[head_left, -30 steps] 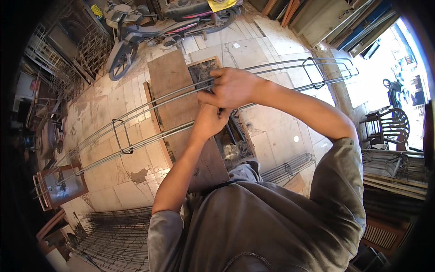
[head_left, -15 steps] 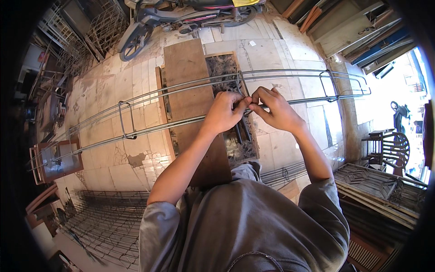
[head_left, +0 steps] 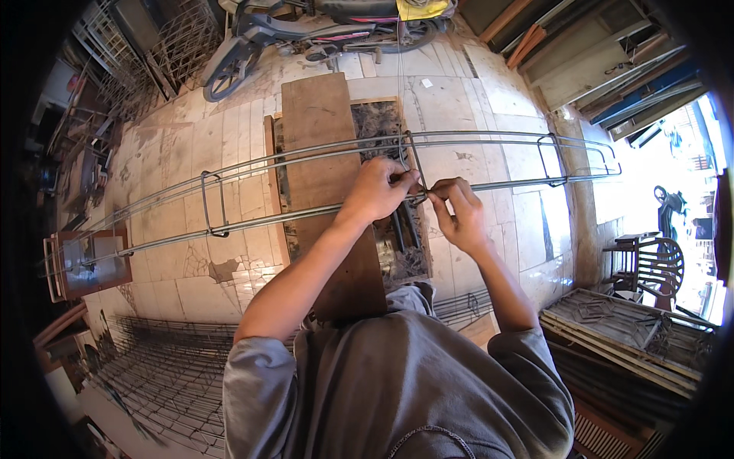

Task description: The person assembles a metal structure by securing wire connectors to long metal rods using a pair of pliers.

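Note:
A long cage of steel rods (head_left: 489,138) runs left to right above a tiled floor, with square wire stirrups (head_left: 214,203) around it. My left hand (head_left: 378,191) is closed on the near rod where the middle stirrup (head_left: 413,164) crosses it. My right hand (head_left: 459,214) pinches a thin tie wire at that same crossing, its fingertips touching those of the left. Under the cage lies a wooden plank (head_left: 321,153) beside a shallow box of wire scraps (head_left: 397,245).
A motorbike (head_left: 306,30) stands at the far end. Sheets of steel mesh (head_left: 160,375) lie at the lower left, wire racks (head_left: 145,46) at the upper left. A wooden chair (head_left: 650,268) and a stacked pallet (head_left: 634,336) are on the right.
Both hands have moved right along the near rod and come together at the middle stirrup. My view has tilted, so the cage now lies more level.

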Demonstrator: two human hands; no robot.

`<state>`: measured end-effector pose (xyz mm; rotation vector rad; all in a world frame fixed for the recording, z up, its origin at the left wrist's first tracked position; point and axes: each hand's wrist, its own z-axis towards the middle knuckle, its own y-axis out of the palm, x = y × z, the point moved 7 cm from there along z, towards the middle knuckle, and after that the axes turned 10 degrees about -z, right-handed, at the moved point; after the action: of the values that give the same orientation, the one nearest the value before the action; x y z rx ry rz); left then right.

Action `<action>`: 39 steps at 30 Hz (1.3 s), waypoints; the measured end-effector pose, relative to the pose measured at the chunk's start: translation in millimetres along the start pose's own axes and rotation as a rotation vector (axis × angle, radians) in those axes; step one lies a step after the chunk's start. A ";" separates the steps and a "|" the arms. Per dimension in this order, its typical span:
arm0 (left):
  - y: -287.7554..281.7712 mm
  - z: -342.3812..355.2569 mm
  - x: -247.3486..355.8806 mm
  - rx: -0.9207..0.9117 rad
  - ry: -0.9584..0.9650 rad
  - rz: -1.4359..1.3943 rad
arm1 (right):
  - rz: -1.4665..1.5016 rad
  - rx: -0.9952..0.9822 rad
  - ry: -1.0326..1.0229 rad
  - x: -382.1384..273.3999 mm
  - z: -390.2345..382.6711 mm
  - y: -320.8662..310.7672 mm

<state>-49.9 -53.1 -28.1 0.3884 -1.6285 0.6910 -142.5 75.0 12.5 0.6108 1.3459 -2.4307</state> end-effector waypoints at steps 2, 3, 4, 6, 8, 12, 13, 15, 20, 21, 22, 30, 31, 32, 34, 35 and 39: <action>-2.2 4.0 6.3 -0.007 0.004 0.086 | -0.100 0.050 -0.059 -5.8 -4.8 1.5; -1.1 6.8 12.4 -0.029 0.025 0.104 | -0.153 0.078 -0.086 -6.5 -8.9 1.9; 0.4 9.7 19.2 -0.052 0.046 0.121 | -0.218 0.090 -0.096 -1.4 -18.2 7.2; 1.2 15.7 26.8 -0.125 0.055 0.155 | -0.235 0.137 -0.109 -10.7 -22.7 11.1; 5.0 23.4 29.8 -0.240 0.037 0.174 | -0.258 0.127 -0.087 -15.2 -30.1 18.2; 18.7 27.3 57.5 -0.300 0.201 0.372 | -0.379 0.173 -0.001 -26.5 -35.3 27.6; 25.0 28.3 67.6 -0.319 0.217 0.410 | -0.388 0.202 0.033 -25.3 -37.1 32.0; 37.3 27.9 77.8 -0.361 0.269 0.471 | -0.404 0.256 0.097 -24.1 -40.4 39.6; 60.7 20.8 82.1 -0.500 0.468 0.644 | -0.508 0.283 0.307 -49.5 -43.1 56.1; 64.9 20.1 78.9 -0.509 0.485 0.676 | -0.517 0.293 0.348 -51.7 -43.8 55.5; 65.1 15.7 73.5 -0.519 0.502 0.709 | -0.506 0.238 0.359 -55.6 -46.6 60.2; 39.6 -6.8 56.6 -0.344 0.521 0.447 | -0.144 0.124 0.305 -20.9 -73.8 25.3; 38.7 -12.3 51.7 -0.279 0.520 0.395 | -0.122 0.200 0.364 -9.1 -83.2 16.3; 33.8 -15.6 45.0 -0.239 0.439 0.338 | -0.080 0.267 0.411 -2.9 -87.7 9.2; 31.1 -17.4 48.0 -0.250 0.414 0.359 | -0.066 0.317 0.500 4.0 -94.2 -4.8; 28.9 -18.4 49.5 -0.243 0.401 0.369 | -0.057 0.295 0.512 4.1 -93.9 -9.3; 29.8 -24.3 55.4 -0.222 0.521 0.389 | -0.033 0.262 0.558 8.2 -100.0 -12.8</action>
<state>-59.3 -7.7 20.9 -0.2642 -1.2662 0.8088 -133.3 166.6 -29.5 1.4275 1.2191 -2.5906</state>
